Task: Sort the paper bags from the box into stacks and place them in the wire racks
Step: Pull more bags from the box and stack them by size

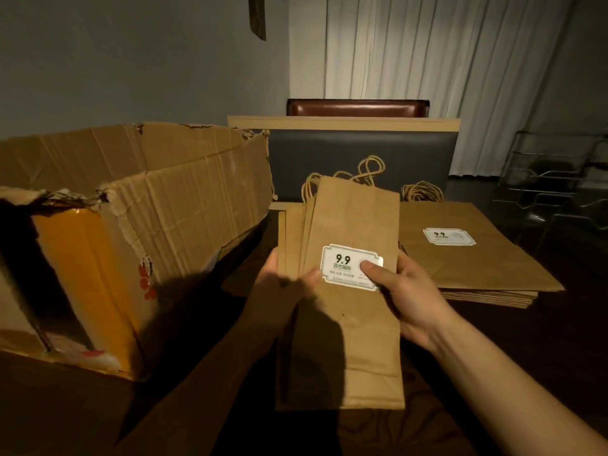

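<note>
Both hands hold a bunch of brown paper bags (pixel 348 225). The left hand (pixel 286 284) grips one side, the right hand (pixel 404 291) the other, thumb on the sticker (pixel 345 266).

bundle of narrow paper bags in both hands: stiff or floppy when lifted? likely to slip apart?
The bundle of narrow bags probably stays fairly flat, since it shows no droop between the left hand and right hand. The layers already fan at the top left, so they likely slide apart easily. Likely light.
</note>
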